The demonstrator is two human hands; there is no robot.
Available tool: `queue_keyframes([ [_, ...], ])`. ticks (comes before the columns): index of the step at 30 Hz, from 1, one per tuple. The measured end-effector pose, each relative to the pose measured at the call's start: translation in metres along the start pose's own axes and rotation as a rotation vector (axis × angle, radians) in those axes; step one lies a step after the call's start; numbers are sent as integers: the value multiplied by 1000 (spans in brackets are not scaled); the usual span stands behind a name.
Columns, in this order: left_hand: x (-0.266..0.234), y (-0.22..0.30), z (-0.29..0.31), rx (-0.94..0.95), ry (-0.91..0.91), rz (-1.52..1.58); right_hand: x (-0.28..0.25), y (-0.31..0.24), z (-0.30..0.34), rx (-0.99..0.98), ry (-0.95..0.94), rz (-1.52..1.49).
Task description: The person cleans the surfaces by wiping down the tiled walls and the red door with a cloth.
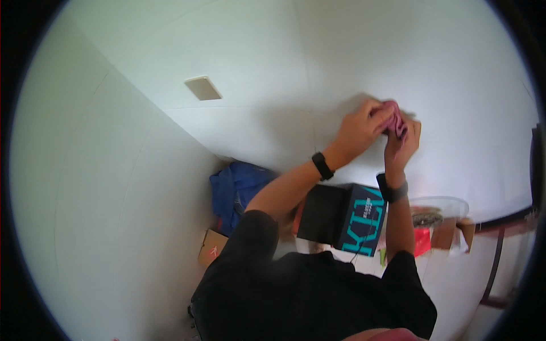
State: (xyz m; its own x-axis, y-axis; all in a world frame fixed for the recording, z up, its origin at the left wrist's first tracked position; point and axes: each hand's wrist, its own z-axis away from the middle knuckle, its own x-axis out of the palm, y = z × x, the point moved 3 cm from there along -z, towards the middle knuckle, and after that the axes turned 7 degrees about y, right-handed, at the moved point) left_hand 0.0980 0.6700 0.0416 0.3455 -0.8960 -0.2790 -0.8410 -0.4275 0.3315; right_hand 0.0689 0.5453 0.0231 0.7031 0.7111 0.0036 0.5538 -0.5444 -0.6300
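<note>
A crumpled pink cloth point(394, 118) is bunched between my two hands, up close to the white wall point(250, 57). My left hand point(359, 129) is closed on the cloth from the left, with the thumb lying over it. On the other side my right hand point(402, 149) grips its lower right part, fingers bent round it. Folds of the cloth and my fingers hide some of the grip. Both wrists wear black bands, and both arms are raised.
A beige wall plate point(203, 88) is fixed on the wall at upper left. Below my arms are a blue cloth bag or garment point(239, 190), a black box with turquoise lettering point(355, 221), a cardboard box point(211, 248), a clear plastic container point(449, 206) and a small brown box point(445, 234).
</note>
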Motion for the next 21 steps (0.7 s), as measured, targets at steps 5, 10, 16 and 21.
queue_keyframes([
  [5, -15, -18, 23, 52, 48, -30, 20, 7, 27, -94, -13, 79],
  [10, -44, -32, 29, 66, 25, -90, 44, 4, 48, -53, -7, 50],
  [16, -89, -73, 44, 47, 46, -93, 94, -13, 75, -27, -44, 25],
  [21, -146, -111, 58, 1, 63, -112, 145, -54, 95, -176, -113, 82],
])
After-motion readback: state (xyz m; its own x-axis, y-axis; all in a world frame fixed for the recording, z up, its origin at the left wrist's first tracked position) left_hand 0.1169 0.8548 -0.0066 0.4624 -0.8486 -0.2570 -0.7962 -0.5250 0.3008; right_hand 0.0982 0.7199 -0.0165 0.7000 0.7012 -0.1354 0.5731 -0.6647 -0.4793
